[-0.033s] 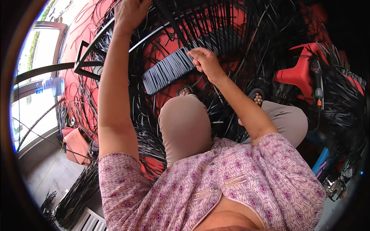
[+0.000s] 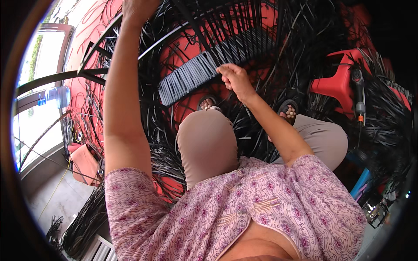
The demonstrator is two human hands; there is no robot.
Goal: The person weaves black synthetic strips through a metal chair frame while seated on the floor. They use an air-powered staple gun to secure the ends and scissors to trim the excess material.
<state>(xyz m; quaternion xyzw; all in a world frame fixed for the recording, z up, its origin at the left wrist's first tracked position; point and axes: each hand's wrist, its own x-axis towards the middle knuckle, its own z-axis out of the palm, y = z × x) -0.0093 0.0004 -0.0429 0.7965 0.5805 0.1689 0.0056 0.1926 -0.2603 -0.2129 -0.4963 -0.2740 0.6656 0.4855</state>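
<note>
A dark furniture frame (image 2: 98, 75) stands before me, with a grey-blue woven panel (image 2: 185, 79) of flat strips slanting across it. Many black strips (image 2: 237, 30) run upward from the panel's far side. My left hand (image 2: 141, 12) reaches to the top edge of the view beside the frame; its fingers are cut off or out of sight. Just at the panel's near right edge, my right hand (image 2: 237, 81) is closed, thumb and fingers pressed together. Whatever it may pinch is too small to make out.
Loose black strips (image 2: 161, 130) lie heaped over the red floor covering. On the right stands a red plastic stool (image 2: 335, 82) with a black power tool (image 2: 359, 98) on it. To the left are a pinkish bag (image 2: 85, 164), a clear water bottle (image 2: 63, 96) and a strip bundle (image 2: 89, 222).
My left arm has shifted left and slightly up, and the frame appears a little further left. My right hand has moved slightly right and nearer, still closed.
</note>
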